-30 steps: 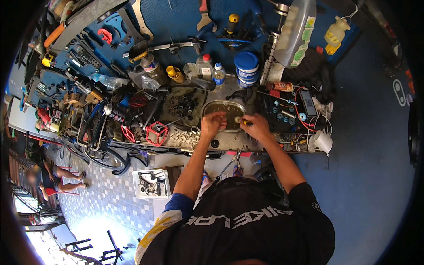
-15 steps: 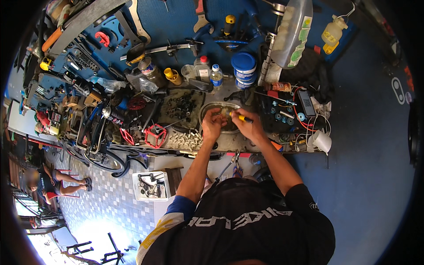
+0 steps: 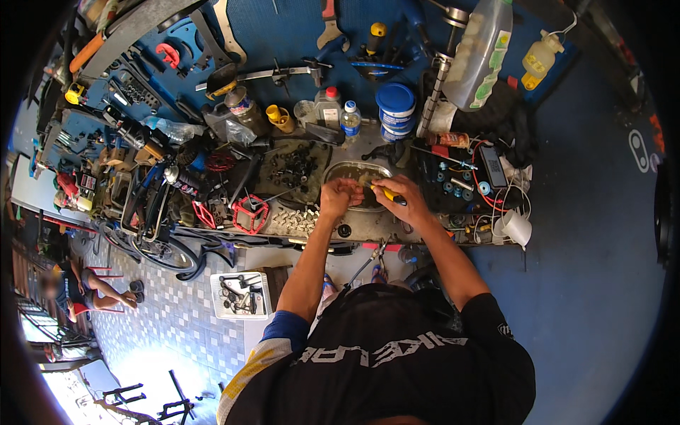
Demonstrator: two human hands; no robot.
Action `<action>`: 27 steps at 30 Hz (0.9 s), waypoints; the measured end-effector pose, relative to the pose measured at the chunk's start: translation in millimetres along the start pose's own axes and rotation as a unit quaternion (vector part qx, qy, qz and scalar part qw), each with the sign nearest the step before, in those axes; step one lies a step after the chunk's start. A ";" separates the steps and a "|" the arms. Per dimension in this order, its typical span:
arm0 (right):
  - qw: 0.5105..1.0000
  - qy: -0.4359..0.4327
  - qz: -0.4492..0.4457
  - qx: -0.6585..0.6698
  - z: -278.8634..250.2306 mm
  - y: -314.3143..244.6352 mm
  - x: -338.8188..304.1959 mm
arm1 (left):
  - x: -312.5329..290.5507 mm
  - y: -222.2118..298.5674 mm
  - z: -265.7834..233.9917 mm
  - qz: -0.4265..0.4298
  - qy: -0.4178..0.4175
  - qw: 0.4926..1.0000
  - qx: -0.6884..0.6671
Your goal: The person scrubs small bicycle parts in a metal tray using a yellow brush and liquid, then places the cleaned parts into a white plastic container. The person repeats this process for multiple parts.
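My right hand [image 3: 406, 200] is wrapped around a yellow-and-black handled tool [image 3: 391, 195]; its working end points left, and I cannot make out its kind. Close to that end, my left hand [image 3: 339, 196] has its fingers pinched together, and whatever is between them is too small to tell. Both hands are over the near side of an oval metal tray [image 3: 327, 174] that has murky liquid in it. A black ring-shaped part [image 3: 344, 230] lies on the bench just below my left wrist.
Red pedals [image 3: 249, 214], a pile of small metallic parts [image 3: 295, 219] and a tray of dark small parts [image 3: 292, 168] lie to the left. Right of the metal tray are a phone [image 3: 491, 166], loose hardware and a white cup [image 3: 517, 227]. Bottles and a blue-lidded tub [image 3: 395, 106] line the back.
My left hand has shifted slightly left and down, uncovering the black ring-shaped part on the bench. The tool in my right hand is tilted a little more steeply.
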State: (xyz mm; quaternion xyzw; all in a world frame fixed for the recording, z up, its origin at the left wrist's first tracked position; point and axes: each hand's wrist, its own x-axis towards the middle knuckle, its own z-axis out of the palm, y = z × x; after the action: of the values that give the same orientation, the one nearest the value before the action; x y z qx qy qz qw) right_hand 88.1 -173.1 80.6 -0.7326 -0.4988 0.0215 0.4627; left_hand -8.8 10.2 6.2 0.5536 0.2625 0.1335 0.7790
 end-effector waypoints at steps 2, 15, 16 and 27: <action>1.000 0.007 0.002 0.008 2.2 4.8 1.3 | 1.0 -2.7 -0.8 -0.025 -0.003 1.000 -0.011; 1.000 -0.013 0.025 -0.005 -1.3 20.1 -4.4 | 4.4 -5.9 -6.4 -0.044 -0.018 0.998 -0.035; 1.000 -0.022 0.012 -0.016 -2.7 25.4 -7.9 | 5.0 -7.0 -8.1 -0.037 -0.002 0.997 -0.061; 0.979 0.006 0.163 0.125 19.9 10.7 2.8 | 12.0 -2.4 8.8 0.078 0.010 0.989 0.125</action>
State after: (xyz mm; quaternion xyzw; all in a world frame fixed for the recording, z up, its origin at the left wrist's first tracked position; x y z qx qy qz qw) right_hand 87.3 -158.8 63.0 -0.7406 -0.3632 0.1539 0.5440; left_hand 5.8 8.3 3.0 0.6641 0.2409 0.1654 0.6881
